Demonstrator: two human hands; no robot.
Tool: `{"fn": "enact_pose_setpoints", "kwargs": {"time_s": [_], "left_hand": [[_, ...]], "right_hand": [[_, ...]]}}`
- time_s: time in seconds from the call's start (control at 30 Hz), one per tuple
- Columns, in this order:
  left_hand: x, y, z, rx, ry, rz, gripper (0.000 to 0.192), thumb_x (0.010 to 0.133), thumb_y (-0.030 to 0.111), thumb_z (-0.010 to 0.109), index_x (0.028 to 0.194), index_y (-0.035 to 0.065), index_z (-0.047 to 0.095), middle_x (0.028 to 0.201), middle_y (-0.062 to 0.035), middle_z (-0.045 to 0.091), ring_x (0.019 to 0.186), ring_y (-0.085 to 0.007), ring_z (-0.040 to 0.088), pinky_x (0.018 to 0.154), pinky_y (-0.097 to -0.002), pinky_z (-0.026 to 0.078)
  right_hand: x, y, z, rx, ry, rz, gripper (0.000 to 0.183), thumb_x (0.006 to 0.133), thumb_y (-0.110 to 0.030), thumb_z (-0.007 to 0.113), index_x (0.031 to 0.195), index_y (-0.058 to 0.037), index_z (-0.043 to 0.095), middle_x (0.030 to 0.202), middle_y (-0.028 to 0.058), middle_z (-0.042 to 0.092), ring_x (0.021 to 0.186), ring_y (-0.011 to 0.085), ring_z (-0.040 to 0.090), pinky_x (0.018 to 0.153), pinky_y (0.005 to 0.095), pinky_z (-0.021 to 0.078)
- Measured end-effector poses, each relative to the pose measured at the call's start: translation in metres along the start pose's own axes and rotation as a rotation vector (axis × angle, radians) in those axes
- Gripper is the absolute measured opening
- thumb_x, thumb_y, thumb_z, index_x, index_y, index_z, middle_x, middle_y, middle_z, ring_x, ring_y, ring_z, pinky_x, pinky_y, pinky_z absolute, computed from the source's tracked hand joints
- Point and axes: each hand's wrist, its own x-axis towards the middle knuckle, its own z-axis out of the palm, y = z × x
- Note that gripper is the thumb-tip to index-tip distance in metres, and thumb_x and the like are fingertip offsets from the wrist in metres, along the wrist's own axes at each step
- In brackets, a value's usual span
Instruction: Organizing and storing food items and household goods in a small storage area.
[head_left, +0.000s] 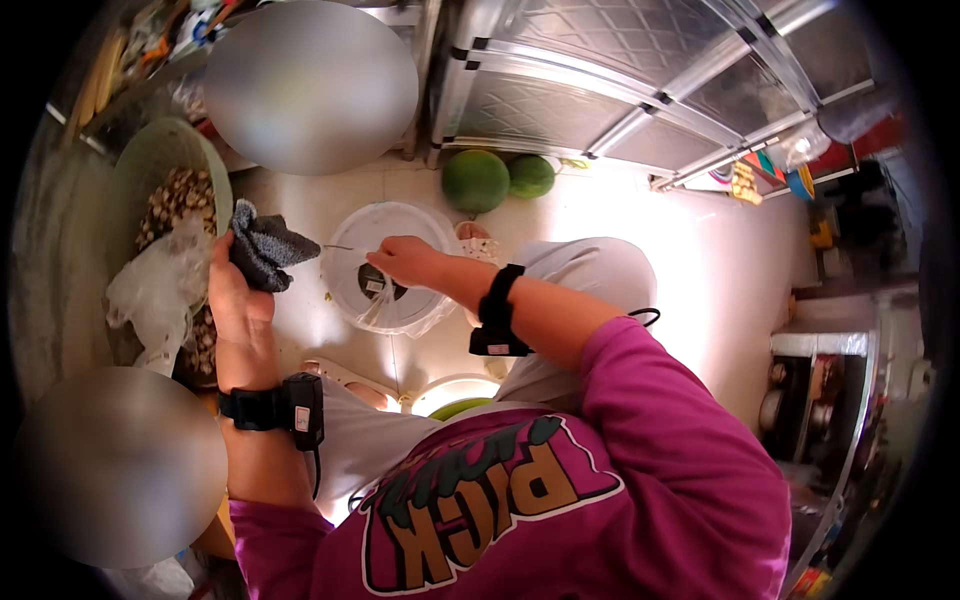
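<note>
My left hand (244, 289) holds a grey cloth (268, 247), bunched over its fingers, beside a large green tub (219, 169). My right hand (405, 260) is closed on something thin; a narrow pointed length of it sticks out to the left, and its exact kind cannot be told. Below that hand stands a round white bucket or stool (349, 292) with a dark disc-like thing (371, 281) bearing a label. A clear plastic bag (427, 319) hangs at its near side, partly under my right hand.
The tub holds many small brown-and-white pieces (180, 196) and a crumpled plastic bag (161, 270). Two watermelons (475, 181) lie by a metal-framed cabinet (555, 90). Another round white container (457, 386) with something green stands between my legs. Shelves (825, 345) stand at the right.
</note>
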Motion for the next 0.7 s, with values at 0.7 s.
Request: {"fn": "enact_pose_setpoints", "kwargs": {"time_s": [0.7], "left_hand": [[-0.020, 0.004, 0.006, 0.030, -0.001, -0.045, 0.033, 0.084, 0.025, 0.029, 0.098, 0.0045, 0.050, 0.088, -0.0117, 0.057, 0.079, -0.0245, 0.054, 0.073, -0.0342, 0.042]], "right_hand": [[0.015, 0.011, 0.013, -0.300, -0.092, -0.210, 0.028, 0.073, -0.028, 0.048, 0.089, -0.0068, 0.056, 0.078, 0.0166, 0.056, 0.076, 0.0310, 0.054, 0.066, 0.0379, 0.0423]]}}
